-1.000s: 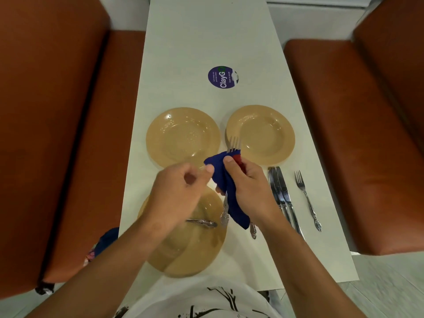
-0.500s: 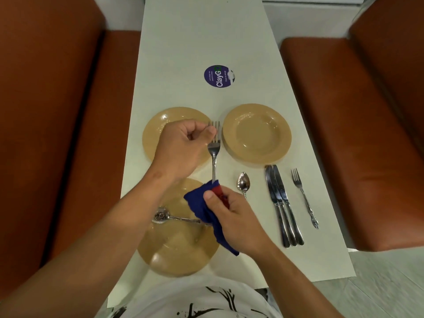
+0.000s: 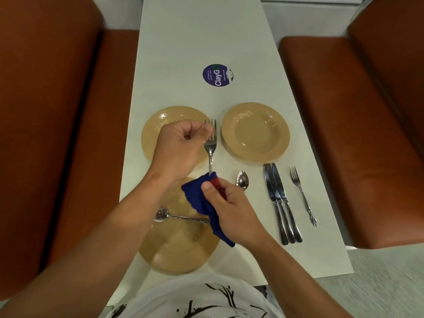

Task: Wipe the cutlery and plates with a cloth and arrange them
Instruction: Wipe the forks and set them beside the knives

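The left hand point(image 3: 181, 148) pinched the fork point(image 3: 211, 145) by its tines, while the right hand point(image 3: 231, 210) gripped the blue cloth point(image 3: 202, 203) wrapped round the fork's handle — all held above the near plate point(image 3: 179, 249). A spoon point(image 3: 176, 216) lay across that plate; two more plates point(image 3: 255, 131) sat further back, with another spoon point(image 3: 242, 180), knives point(image 3: 281, 203) and a second fork point(image 3: 302, 196) on the table point(image 3: 202, 37) to the right.

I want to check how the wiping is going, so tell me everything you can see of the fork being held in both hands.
The fork looks like shiny silver metal, with four tines and a slim neck. It is held above the table, tines pointing away from the person, between the two far plates. The left hand pinches it at the tines. Its handle disappears into the blue cloth, which the right hand grips around it, so the handle's end is hidden.
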The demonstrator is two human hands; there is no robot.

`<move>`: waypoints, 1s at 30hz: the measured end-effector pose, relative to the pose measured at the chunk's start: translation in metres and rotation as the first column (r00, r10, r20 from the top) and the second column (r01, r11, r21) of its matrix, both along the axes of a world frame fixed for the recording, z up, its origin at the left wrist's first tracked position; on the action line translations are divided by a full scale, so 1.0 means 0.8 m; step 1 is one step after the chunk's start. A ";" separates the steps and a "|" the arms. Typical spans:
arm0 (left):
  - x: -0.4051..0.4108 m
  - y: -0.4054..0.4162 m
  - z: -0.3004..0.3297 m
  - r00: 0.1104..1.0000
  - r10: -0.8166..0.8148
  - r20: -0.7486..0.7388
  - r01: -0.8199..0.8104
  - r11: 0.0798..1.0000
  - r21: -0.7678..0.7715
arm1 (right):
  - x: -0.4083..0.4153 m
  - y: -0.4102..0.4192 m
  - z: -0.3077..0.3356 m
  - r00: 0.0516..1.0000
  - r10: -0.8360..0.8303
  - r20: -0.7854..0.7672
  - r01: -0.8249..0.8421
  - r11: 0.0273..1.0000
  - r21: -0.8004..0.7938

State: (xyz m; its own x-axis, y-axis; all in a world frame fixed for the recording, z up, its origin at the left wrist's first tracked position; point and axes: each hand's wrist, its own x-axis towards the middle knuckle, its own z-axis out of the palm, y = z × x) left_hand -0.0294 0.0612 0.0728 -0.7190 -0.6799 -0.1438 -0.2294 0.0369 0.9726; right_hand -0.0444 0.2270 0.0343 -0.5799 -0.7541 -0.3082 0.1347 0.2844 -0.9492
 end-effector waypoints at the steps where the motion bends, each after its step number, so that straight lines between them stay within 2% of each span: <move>1: 0.001 -0.003 0.000 1.000 -0.001 -0.001 0.001 1.000 0.017 | 0.005 0.004 -0.003 1.000 0.011 0.004 -0.012 1.000 0.011; 4: 0.009 0.000 -0.003 0.993 -0.095 0.064 0.088 0.991 0.100 | 0.004 0.011 0.001 1.000 -0.002 0.021 0.001 1.000 0.027; 7: 0.024 0.015 -0.014 0.926 -0.309 0.218 0.302 0.951 0.068 | -0.008 0.014 0.006 0.999 -0.051 0.003 0.051 0.999 0.019; 9: 0.030 0.021 -0.017 0.891 -0.387 0.237 0.384 0.921 0.062 | -0.013 0.014 0.002 0.999 -0.045 -0.002 0.045 0.999 0.021; 13: 0.034 0.014 -0.020 0.921 -0.325 0.216 0.335 0.942 -0.014 | -0.021 0.024 -0.009 0.988 0.152 -0.004 -0.150 0.977 0.149; 15: 0.035 0.008 -0.020 0.934 -0.295 0.202 0.308 0.950 -0.038 | -0.033 0.032 -0.009 0.982 0.190 0.022 -0.191 0.961 0.198; 19: 0.042 0.009 -0.018 0.916 -0.321 0.240 0.341 0.939 -0.047 | -0.066 0.040 0.014 0.997 -0.060 0.049 0.049 0.980 0.194; 21: 0.044 0.013 -0.022 0.909 -0.332 0.252 0.353 0.935 -0.043 | -0.076 0.034 0.029 0.971 -0.224 0.085 0.211 0.968 0.137; 23: 0.044 0.021 -0.025 0.899 -0.352 0.261 0.374 0.927 -0.038 | -0.082 0.024 0.039 0.944 -0.311 0.107 0.307 0.950 0.059; 26: 0.043 0.037 -0.025 0.876 -0.403 0.266 0.423 0.906 -0.018 | -0.078 0.004 0.047 0.963 -0.251 0.103 0.257 0.965 -0.045; 28: 0.043 0.047 -0.026 0.855 -0.436 0.279 0.459 0.888 -0.016 | -0.077 -0.003 0.045 0.984 -0.175 0.015 0.176 0.984 -0.034; 30: 0.043 0.054 -0.027 0.841 -0.458 0.287 0.484 0.875 -0.025 | -0.080 -0.003 0.041 0.986 -0.162 -0.037 0.162 0.987 -0.003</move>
State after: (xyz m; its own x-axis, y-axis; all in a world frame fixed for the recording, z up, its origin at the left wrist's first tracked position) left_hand 0.0049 0.1044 0.0510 -0.8998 -0.2887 -0.3272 -0.4084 0.2930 0.8645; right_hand -0.1086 0.2244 0.0674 -0.7054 -0.6494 -0.2842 0.1435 0.2618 -0.9544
